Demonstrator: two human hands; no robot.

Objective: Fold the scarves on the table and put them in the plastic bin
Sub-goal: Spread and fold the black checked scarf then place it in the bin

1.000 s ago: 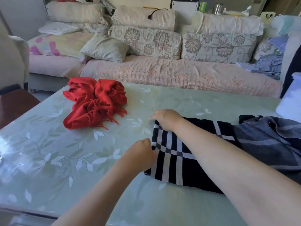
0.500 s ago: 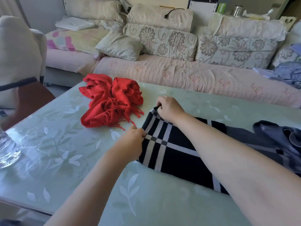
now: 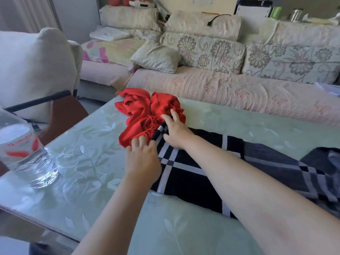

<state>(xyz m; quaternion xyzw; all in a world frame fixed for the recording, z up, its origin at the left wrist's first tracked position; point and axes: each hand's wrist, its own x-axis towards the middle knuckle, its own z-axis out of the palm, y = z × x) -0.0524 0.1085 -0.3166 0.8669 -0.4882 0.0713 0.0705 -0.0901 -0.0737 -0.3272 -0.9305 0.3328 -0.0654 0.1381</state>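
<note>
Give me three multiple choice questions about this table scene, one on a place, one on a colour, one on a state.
1. Where does the water bottle stand? A on the sofa; B on the table, left side; C on a scarf.
2. What colour is the bunched scarf? A red; B blue; C yellow.
3. The plaid scarf end is: A untouched; B in a bin; C held by both hands.
Answers: B, it stands at the table's left edge; A, plainly red; C, left hand and right hand pinch its end.
</note>
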